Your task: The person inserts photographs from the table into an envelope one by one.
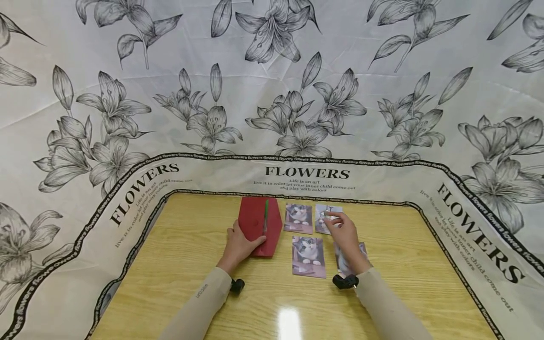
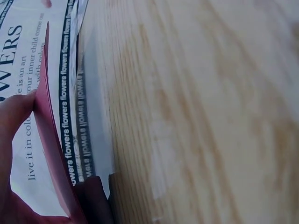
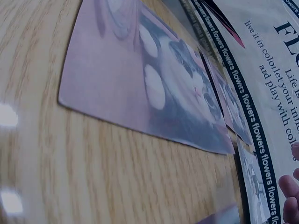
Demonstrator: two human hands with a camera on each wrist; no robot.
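Observation:
My left hand (image 1: 241,244) grips a red paper envelope (image 1: 251,215), thumb on its lower part and fingers at its left edge. A thin green strip (image 1: 266,215) shows along the envelope's flap. The left wrist view shows the envelope (image 2: 49,126) edge-on between thumb and fingers. My right hand (image 1: 345,236) hovers over the upper right card (image 1: 335,208), fingers loosely bent, nothing seen in them. In the right wrist view its fingertips (image 3: 290,196) appear apart from that card. Three other cat picture cards lie around: upper left (image 1: 298,218), lower left (image 1: 308,255), lower right (image 1: 362,249), partly hidden by my right arm.
The wooden table (image 1: 182,264) carries the cards and envelope. A white cloth (image 1: 306,163) printed with flowers and lettering rises behind and along the sides. Black devices are strapped at the left wrist (image 1: 237,285) and right wrist (image 1: 345,282).

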